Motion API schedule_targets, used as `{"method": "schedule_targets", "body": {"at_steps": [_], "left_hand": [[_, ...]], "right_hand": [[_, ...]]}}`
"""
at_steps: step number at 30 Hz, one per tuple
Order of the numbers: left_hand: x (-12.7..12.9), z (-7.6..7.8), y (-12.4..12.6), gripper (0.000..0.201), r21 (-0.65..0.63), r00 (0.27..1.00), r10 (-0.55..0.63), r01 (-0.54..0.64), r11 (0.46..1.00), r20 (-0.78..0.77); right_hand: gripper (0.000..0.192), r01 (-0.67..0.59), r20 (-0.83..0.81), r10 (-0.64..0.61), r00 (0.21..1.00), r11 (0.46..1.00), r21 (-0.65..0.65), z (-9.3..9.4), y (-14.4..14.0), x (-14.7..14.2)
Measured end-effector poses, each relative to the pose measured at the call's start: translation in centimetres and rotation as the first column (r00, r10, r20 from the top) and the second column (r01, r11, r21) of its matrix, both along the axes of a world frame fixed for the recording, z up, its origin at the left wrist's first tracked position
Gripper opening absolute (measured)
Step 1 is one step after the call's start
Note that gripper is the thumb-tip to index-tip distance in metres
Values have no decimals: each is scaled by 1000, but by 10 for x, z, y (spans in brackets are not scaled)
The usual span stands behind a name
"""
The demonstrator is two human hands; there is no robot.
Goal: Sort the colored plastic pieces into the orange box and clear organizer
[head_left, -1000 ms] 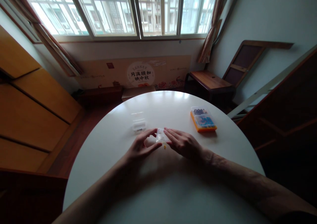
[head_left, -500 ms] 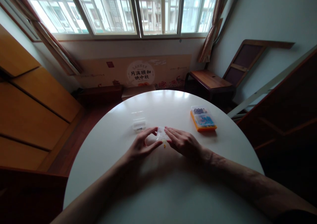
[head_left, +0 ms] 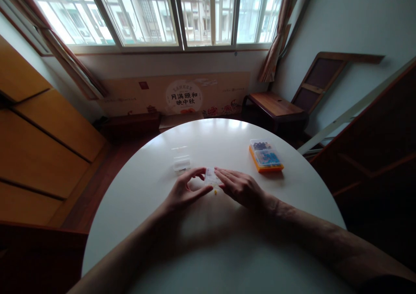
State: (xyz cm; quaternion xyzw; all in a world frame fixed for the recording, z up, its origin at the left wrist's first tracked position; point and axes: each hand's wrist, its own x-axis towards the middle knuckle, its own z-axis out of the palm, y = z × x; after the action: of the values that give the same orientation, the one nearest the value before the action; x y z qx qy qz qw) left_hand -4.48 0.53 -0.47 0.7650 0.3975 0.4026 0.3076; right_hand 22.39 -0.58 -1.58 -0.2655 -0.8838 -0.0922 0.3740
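Observation:
Between both hands is a small clear plastic piece (head_left: 211,178), either a bag or a thin box; its exact kind is hard to make out. My left hand (head_left: 185,188) grips its left side, thumb at the near edge and fingers at the far edge. On the other side, my right hand (head_left: 240,185) closes its fingertips on the right edge. A tiny yellow piece (head_left: 215,192) lies on the white table just in front of the clear plastic. Beyond my left hand sits a small clear case (head_left: 182,163) with its lid up.
An orange box (head_left: 266,157) with clear lids over dark and blue small pieces stands right of my right hand. The round white table (head_left: 130,224) has its far edge near a wooden chair (head_left: 276,104) and a printed banner (head_left: 156,95) below the window.
Both hands keep hold of the clear plastic with hardly any movement. The whole view has shifted very slightly.

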Motion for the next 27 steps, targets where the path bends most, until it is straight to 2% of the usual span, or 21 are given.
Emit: {"method": "schedule_targets", "body": {"at_steps": [6, 11, 19, 27], "left_hand": [[4, -3, 2, 56, -43, 998, 31, -28, 999, 63], [5, -2, -1, 54, -27, 996, 32, -30, 999, 83], [9, -4, -3, 54, -48, 992, 38, -33, 998, 124], [10, -4, -6, 53, -64, 993, 63, -57, 996, 101]], "right_hand": [[51, -18, 27, 17, 999, 1000, 7, -3, 1, -3], [54, -54, 45, 53, 998, 998, 17, -7, 2, -5], [54, -29, 52, 26, 998, 998, 62, -6, 0, -5], [54, -11, 37, 9, 999, 999, 42, -8, -1, -4]]}}
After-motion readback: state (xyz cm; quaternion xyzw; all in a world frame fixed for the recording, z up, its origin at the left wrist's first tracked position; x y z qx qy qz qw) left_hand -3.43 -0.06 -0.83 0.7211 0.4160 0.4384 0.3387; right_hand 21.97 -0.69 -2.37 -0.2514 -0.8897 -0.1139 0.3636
